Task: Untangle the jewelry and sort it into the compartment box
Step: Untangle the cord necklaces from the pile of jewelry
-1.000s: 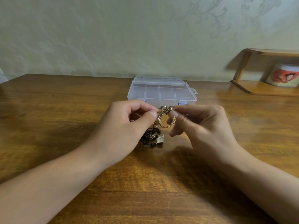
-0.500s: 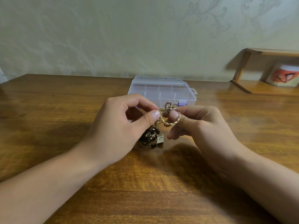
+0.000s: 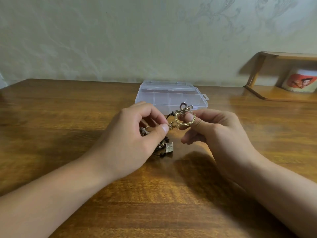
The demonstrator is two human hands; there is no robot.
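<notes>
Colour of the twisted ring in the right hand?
Gold ring, clearest in the head view.

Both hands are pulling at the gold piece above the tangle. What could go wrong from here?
1. The left hand and right hand pull the gold ring and thin chain apart; the chain could snap or knot tighter.
2. The dark tangle hangs below; it may drag along the table.
3. The compartment box looks shut.

I see my two bare forearms, sleeveless to the frame's edge; left hand (image 3: 130, 140) and right hand (image 3: 221, 134) show short, unpainted nails and smooth knuckles
</notes>
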